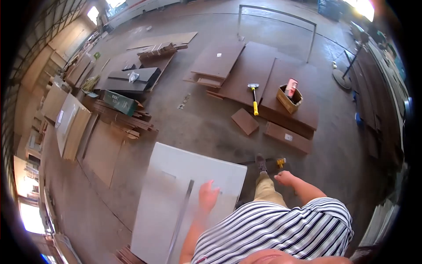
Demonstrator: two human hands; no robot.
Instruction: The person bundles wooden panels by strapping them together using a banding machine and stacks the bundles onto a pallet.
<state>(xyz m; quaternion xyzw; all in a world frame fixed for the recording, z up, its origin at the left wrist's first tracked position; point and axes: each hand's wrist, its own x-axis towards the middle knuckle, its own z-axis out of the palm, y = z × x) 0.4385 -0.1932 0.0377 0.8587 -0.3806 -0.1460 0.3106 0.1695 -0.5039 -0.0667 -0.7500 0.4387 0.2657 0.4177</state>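
Observation:
My left hand (208,196) is over a large white panel (162,198), its fingers apart and nothing in them. A long thin metallic strip (180,220) lies along the panel beside that hand; whether the hand touches the panel, I cannot tell. On the other side, my right hand (285,177) is held in front of my body with its fingers curled in. What it holds, if anything, is hidden. Just beyond it, a yellow-ended tool (281,163) lies on the floor near my shoe (260,163).
Brown panels (246,70) lie ahead, bearing a yellow-handled scraper (254,99) and an open cardboard box (288,103) with a red-and-white package. Smaller brown boards (245,122) lie in front. Stacked boards and a green box (119,102) are at left. A metal frame (277,16) stands behind.

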